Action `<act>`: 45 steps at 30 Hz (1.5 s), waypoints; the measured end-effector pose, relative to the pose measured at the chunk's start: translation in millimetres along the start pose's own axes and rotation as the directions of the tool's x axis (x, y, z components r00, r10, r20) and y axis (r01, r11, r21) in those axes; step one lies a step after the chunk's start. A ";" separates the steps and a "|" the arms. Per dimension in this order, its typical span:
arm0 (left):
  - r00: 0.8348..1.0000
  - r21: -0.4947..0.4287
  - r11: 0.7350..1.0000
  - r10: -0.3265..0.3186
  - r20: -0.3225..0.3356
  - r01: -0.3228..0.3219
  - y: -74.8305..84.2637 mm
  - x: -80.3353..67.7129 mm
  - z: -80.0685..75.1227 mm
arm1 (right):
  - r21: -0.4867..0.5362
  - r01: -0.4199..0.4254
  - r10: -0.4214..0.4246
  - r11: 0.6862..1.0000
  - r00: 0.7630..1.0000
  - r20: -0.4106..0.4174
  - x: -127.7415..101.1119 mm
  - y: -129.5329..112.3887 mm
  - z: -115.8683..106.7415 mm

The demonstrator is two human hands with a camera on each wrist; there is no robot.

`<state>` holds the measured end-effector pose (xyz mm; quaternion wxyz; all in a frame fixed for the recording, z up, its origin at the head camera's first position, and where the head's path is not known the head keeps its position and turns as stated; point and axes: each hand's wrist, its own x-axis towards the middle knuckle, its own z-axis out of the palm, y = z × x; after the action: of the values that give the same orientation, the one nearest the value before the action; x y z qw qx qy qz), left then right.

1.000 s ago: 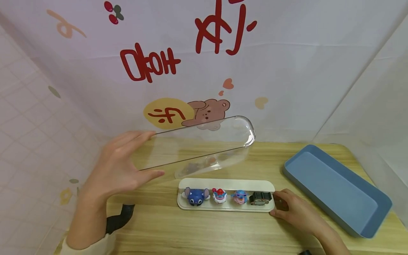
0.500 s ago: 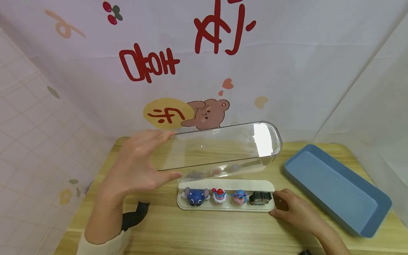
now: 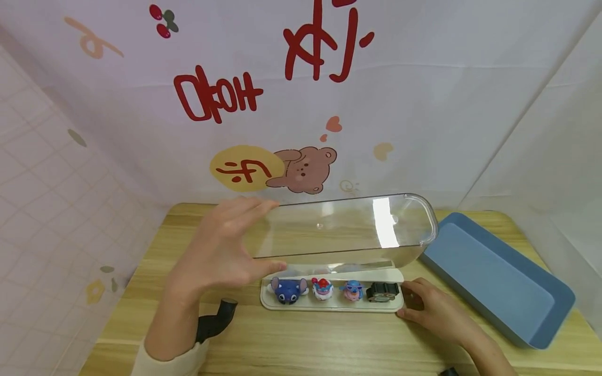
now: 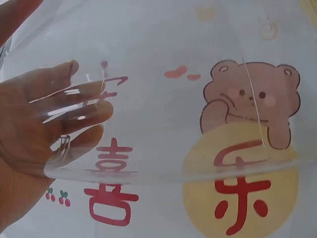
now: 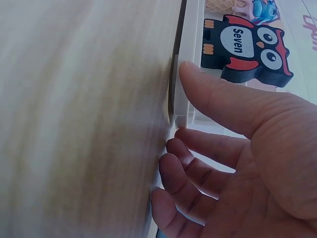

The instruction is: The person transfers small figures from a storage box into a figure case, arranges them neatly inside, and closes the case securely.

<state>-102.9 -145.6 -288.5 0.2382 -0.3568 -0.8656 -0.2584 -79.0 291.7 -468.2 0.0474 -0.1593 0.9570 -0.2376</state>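
Note:
My left hand (image 3: 226, 245) grips one end of a long clear plastic cover (image 3: 385, 224), its thumb along the near edge and fingers along the far one. The cover hangs tilted above and behind a long white base (image 3: 329, 307). Along that base stand small figures: a dark-blue big-eared one (image 3: 288, 290), a red-and-white one (image 3: 322, 289), a light-blue one with sunglasses (image 3: 352, 290) and a black owl marked "Seven" (image 5: 242, 49). At the base's right end, my right hand (image 3: 437, 308) holds the corner between thumb and fingers.
A blue rectangular tray (image 3: 498, 282) lies slantwise at the right of the wooden table (image 3: 301, 344). Behind the table hangs a white printed cloth (image 3: 414, 104) with a bear and red characters. A black strap (image 3: 216, 321) is on the left wrist.
My left hand has carried the clear cover rightward and lower, so it now overlaps the back of the white base in the head view. The right hand stays at the base's end.

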 end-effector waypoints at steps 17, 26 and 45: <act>0.997 -0.032 0.999 -0.013 0.077 0.016 9.5 -1.5 23.6 | 0.061 0.040 -0.040 0.997 0.999 0.003 2.9 -0.1 -0.3; 0.992 -0.036 0.998 -0.040 0.123 0.044 12.5 -2.7 31.7 | 0.127 0.126 -0.129 0.984 0.992 0.015 3.4 6.7 -0.8; 0.991 -0.044 0.998 -0.030 0.134 0.036 9.2 -5.0 48.1 | 0.139 0.056 -0.063 0.989 0.997 0.045 -0.3 4.7 -1.8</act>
<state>-103.9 -112.8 -325.2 0.1671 -0.3643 -0.8791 -0.2578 -80.4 296.4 -468.8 0.0749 -0.1901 0.9316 -0.3005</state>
